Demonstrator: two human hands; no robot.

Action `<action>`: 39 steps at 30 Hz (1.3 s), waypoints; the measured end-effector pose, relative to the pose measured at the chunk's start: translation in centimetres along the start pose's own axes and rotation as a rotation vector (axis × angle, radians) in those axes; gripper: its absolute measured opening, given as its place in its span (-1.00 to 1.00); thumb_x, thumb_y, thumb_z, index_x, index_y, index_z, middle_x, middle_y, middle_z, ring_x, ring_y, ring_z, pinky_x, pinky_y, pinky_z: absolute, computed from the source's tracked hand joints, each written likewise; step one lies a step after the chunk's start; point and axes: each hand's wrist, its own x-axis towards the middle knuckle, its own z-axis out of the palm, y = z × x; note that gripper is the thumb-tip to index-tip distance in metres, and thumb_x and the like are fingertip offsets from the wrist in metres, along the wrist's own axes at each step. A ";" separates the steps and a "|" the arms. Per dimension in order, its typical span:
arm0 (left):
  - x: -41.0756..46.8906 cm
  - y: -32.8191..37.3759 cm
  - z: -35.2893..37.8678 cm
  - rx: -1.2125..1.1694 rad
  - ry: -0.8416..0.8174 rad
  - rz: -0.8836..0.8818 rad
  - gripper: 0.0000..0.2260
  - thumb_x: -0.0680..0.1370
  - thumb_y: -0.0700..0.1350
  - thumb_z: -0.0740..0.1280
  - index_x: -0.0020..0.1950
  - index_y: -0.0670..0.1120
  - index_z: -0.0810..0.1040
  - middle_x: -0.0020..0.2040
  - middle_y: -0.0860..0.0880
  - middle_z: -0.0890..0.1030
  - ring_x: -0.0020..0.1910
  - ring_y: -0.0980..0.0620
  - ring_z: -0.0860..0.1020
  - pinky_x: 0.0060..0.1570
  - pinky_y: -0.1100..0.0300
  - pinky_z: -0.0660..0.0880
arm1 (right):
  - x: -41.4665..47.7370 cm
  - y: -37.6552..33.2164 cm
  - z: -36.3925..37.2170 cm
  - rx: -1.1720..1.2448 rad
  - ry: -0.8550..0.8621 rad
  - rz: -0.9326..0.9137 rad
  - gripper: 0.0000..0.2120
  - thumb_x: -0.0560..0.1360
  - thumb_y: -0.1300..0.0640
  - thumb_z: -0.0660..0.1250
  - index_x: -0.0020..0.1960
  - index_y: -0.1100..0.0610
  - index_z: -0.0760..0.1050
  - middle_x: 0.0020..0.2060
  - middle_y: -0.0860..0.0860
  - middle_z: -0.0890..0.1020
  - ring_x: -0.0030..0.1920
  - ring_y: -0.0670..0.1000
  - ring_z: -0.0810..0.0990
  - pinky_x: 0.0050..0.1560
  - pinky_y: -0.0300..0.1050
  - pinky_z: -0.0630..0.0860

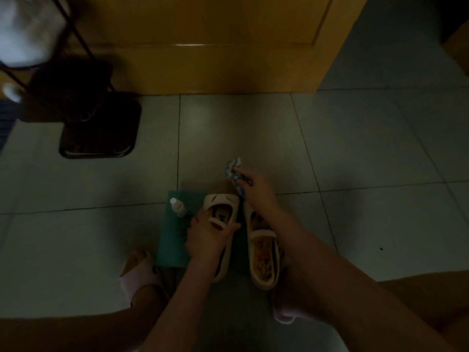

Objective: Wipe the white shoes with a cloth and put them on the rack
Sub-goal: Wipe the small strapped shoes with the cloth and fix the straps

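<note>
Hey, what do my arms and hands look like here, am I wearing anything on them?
Both forearms are bare: no sleeves reach into view, and no watch, bracelet or glove shows on the left hand or the right hand. The light is too dim to tell about rings or nail polish.

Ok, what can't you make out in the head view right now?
Head view:
- rack: cut by left edge, blurred; shelf contents unclear.
- second shoe, toe: behind right hand and cloth.
- held shoe, middle: under left hand.
- dirt on either shoe: too dim.
</note>
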 end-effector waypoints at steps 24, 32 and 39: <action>1.4 -2.5 0.9 -0.125 0.141 0.064 -0.50 0.37 0.00 0.47 0.28 -0.02 0.47 0.16 -0.07 0.57 0.09 -0.05 0.54 0.05 0.04 0.51 | 0.5 2.6 1.1 -0.670 -0.394 -0.278 -0.56 0.57 0.33 0.16 0.44 0.18 0.26 0.49 0.16 0.16 0.51 0.08 0.11 0.44 -0.23 -0.03; 1.3 -2.6 0.9 -0.128 0.145 0.047 -0.54 0.35 0.06 0.46 0.22 0.02 0.50 0.10 -0.04 0.59 0.05 -0.06 0.57 -0.01 0.00 0.53 | -3.4 3.3 1.7 -0.640 -0.323 -0.077 -0.63 0.61 0.11 0.13 0.41 0.01 0.32 0.34 0.13 0.45 0.27 0.09 0.46 0.26 -0.18 0.32; 1.0 -2.7 0.7 -0.086 0.142 0.079 -0.49 0.41 0.06 0.43 0.31 0.00 0.43 0.19 -0.05 0.55 0.13 -0.04 0.53 0.01 0.15 0.45 | -1.3 0.7 0.0 -0.278 0.032 -0.026 -0.77 0.55 0.20 0.27 0.16 0.20 0.57 0.02 0.12 0.65 -0.03 -0.03 0.58 -0.18 -0.39 0.36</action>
